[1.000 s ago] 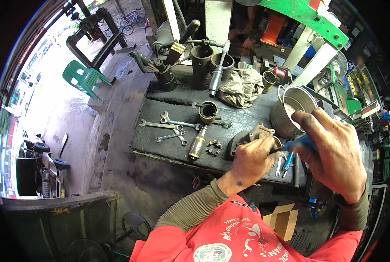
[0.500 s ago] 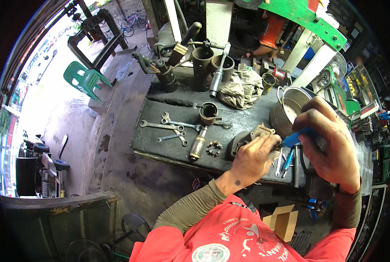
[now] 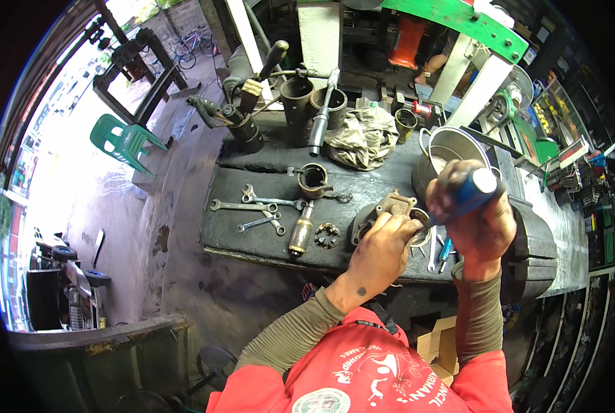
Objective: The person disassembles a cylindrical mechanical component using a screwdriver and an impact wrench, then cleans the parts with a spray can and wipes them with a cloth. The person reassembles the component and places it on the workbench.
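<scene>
Left hand [image 3: 380,251] steadies metal housing [image 3: 390,206]; right hand [image 3: 474,219] grips blue-handled screwdriver [image 3: 467,194].

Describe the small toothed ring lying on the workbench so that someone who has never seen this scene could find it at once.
Start at the dark workbench. Left of the left hand, which grips a metal housing, stands a brass-coloured cylinder. The toothed ring lies flat between that cylinder and the hand; unlike the long spanners farther left, it is a small dark notched circle.

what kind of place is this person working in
Most likely a mechanic's or machine repair workshop: a greasy workbench carries spanners and metal sleeves, and the right hand holds a blue-handled screwdriver over a metal part.
</scene>
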